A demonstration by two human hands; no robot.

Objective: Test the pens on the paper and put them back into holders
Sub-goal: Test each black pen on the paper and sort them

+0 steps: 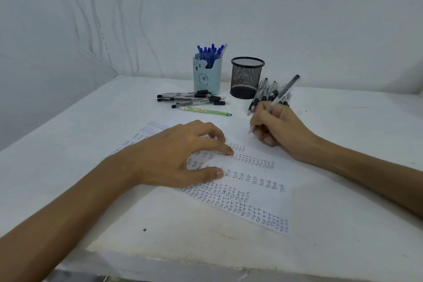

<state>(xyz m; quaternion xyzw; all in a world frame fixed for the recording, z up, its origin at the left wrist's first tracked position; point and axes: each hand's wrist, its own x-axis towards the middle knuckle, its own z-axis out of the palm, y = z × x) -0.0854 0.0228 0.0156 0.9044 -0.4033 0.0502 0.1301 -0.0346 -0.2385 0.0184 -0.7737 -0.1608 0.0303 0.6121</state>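
Your right hand [278, 125] holds a clear pen [282, 91] in a writing grip. Its long axis runs on a slant: the black end points up and away to the right, above the knuckles, and the tip points down and left, toward you. Your fingers [263, 119] are curled close around the lower barrel, so only the tip shows below them and the upper half of the barrel rises free above them. The tip is low over the far part of the paper [263, 181]; you cannot tell whether it touches.

Your left hand [180, 155] lies spread on the paper, the fingers nearly straight, fingertips and thumb pressing on the sheet and holding nothing. The paper lies skewed on the bench [343, 213], covered in rows of "TEST".

At the back stand a blue holder [207, 80], full of blue pens [210, 52], and, to its right, a mesh holder [246, 78]. Black pens [192, 98] lie in front of the blue holder, a green pen [206, 111] just in front of them. A pile of pens [265, 95] lies beside the mesh holder, just behind your right hand.
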